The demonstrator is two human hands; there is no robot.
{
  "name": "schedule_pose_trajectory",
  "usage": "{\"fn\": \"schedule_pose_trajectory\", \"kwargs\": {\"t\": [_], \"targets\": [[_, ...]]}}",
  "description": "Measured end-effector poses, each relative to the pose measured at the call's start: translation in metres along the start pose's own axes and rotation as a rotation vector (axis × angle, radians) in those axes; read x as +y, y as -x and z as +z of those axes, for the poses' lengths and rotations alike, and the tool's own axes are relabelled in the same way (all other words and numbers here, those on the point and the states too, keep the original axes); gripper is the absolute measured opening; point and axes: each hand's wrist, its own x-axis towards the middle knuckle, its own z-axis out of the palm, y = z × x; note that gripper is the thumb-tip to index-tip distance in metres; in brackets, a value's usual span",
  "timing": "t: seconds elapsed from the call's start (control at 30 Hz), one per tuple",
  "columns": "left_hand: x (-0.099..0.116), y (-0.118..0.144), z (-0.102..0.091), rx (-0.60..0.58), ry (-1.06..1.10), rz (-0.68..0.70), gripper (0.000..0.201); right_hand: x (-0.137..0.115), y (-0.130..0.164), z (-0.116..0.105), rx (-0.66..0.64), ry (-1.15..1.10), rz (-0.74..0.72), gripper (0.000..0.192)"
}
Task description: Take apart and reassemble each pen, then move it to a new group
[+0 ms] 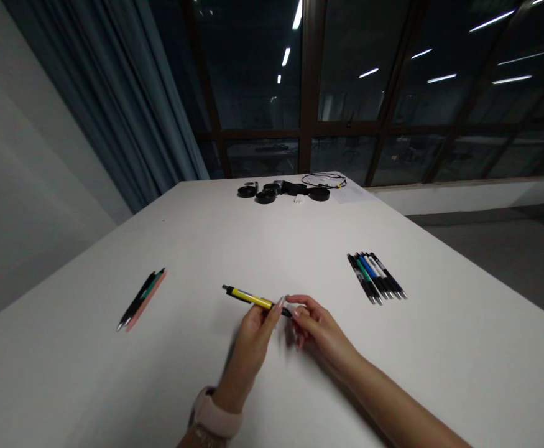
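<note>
A yellow pen [252, 297] with black ends is held above the near middle of the table, its button end pointing left. My left hand [254, 333] is closed around its barrel, thumb on top. At the pen's other end, the fingers of my right hand [316, 323] are pinched on the dark grip and tip. Something small and white [292, 307] shows between those fingers; I cannot make out what it is. Off to the left lie a black pen [136, 301], a green one [152, 285] and a pink one [147, 300], side by side.
A row of several pens [377, 277], black, green, blue and white, lies on the right of the white table [197, 236]. Black round parts [265, 197], a coiled cable [325, 180] and a paper sheet [353, 194] are at the far edge. A blue curtain [127, 93] hangs at left.
</note>
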Motion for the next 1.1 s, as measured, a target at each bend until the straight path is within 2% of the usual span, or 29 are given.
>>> {"fn": "schedule_pose_trajectory", "kwargs": {"t": [0.1, 0.33, 0.53, 0.7, 0.87, 1.1], "targets": [[-0.002, 0.000, 0.000, -0.017, -0.027, 0.019, 0.047, 0.002, 0.000, 0.000, -0.043, -0.011, 0.040, 0.059], [-0.005, -0.002, -0.006, 0.025, -0.052, 0.035, 0.050, -0.007, 0.003, 0.000, 0.032, -0.057, 0.003, 0.050], [-0.004, -0.005, -0.006, 0.086, -0.031, 0.005, 0.055, -0.005, 0.000, -0.005, 0.054, 0.042, 0.028, 0.045], [-0.007, -0.007, -0.007, 0.107, -0.044, -0.004, 0.054, -0.002, -0.004, -0.010, 0.075, 0.112, -0.007, 0.047], [-0.006, -0.006, -0.007, 0.090, -0.020, 0.000, 0.053, 0.001, -0.006, -0.011, 0.018, 0.152, -0.001, 0.052], [-0.006, -0.002, -0.002, 0.036, 0.042, 0.036, 0.051, 0.004, -0.007, -0.014, -0.160, 0.161, 0.036, 0.055]]}}
